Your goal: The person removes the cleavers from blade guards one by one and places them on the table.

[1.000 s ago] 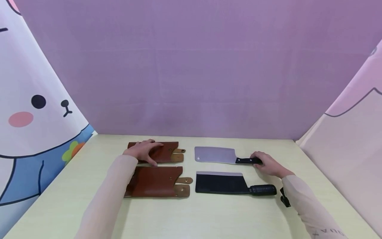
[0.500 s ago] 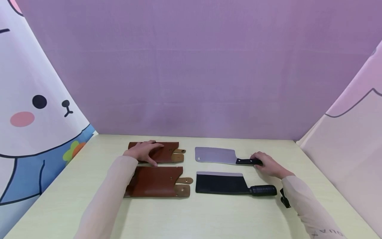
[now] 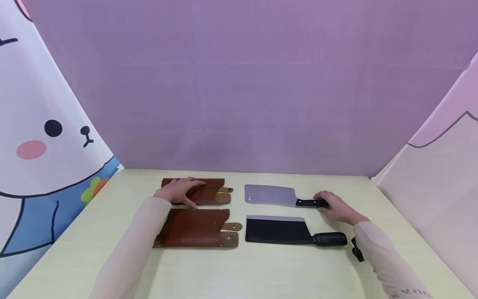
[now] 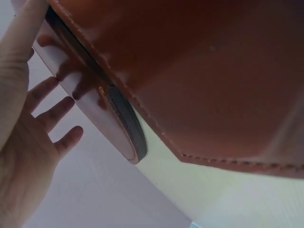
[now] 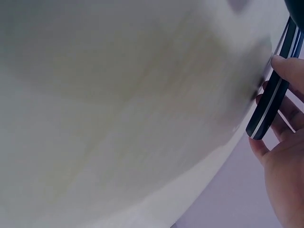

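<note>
Two brown leather sheaths lie flat on the left in the head view, one behind the other. My left hand [image 3: 181, 191] spreads across the far sheath [image 3: 209, 189], its fingers fairly straight and its thumb toward the near edge. In the left wrist view, fingertips [image 4: 66, 140] meet or nearly meet that sheath's edge. Closer in lies the near sheath [image 3: 198, 226], partly under my left forearm. A silver cleaver [image 3: 269, 194] with a black riveted handle lies at the far right of centre. My right hand [image 3: 336, 206] holds the handle's end [image 5: 268, 107] between thumb and fingers.
A black-bladed cleaver [image 3: 278, 230] with a ribbed black handle lies in front of the silver one. The pale table [image 3: 261, 274] ends at a purple backdrop [image 3: 239, 104]. A cartoon-printed cloth [image 3: 52, 166] stands along the left side.
The head view has shifted very slightly. Both hands, the cleavers and the sheaths keep their places.
</note>
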The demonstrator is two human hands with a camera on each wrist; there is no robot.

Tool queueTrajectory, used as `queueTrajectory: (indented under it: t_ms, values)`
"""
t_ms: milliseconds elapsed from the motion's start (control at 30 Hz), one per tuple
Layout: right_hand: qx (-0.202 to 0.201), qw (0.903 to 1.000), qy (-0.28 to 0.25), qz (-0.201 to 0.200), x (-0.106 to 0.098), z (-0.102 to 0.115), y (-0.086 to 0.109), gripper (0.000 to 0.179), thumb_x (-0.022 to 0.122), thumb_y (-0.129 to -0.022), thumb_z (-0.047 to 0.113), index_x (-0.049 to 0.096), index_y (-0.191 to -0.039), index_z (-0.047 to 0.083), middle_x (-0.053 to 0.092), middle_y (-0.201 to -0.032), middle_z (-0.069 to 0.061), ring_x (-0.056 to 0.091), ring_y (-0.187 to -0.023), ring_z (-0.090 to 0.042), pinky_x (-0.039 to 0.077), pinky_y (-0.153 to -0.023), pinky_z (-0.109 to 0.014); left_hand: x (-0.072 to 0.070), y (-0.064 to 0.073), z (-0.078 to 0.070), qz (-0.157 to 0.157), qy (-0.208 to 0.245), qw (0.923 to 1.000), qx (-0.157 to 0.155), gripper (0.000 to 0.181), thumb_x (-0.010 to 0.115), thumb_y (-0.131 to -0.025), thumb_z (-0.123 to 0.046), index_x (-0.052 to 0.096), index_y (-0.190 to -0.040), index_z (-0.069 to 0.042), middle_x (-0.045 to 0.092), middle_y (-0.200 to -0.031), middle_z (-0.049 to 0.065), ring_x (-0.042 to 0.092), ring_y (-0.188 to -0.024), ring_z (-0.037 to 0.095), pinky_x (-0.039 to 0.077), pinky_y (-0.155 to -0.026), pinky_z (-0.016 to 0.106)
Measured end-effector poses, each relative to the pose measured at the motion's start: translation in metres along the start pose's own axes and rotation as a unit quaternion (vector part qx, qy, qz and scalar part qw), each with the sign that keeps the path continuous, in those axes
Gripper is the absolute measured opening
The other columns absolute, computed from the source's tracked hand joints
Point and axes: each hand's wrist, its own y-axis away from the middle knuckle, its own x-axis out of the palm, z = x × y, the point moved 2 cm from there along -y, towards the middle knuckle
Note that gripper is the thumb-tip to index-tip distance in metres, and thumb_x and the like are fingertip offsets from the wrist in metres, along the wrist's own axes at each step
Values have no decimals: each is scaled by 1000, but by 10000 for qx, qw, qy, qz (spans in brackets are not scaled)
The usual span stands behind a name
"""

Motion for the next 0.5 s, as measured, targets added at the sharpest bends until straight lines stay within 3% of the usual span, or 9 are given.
queueTrajectory:
  t_ms: [300,500]
  values:
    - [153,9997,75,-169,-4,0,4,33,64,-80,3,55,-111,-3,59,-106,-18,54,-99,-38,38,-83,-58,-8,9,0,-149,-167,9996,155,87,71,-69,-54,35,-141,-21,34,-144,15,32,-131,37,25,-98,65]
    - [248,9994,130,-207,-15,3,5,37,64,-83,10,52,-115,-4,56,-114,-21,49,-107,-42,33,-85,-62,-17,17,2,-228,-245,9992,227,79,69,-75,-46,35,-141,-17,32,-144,19,31,-131,39,25,-96,66]
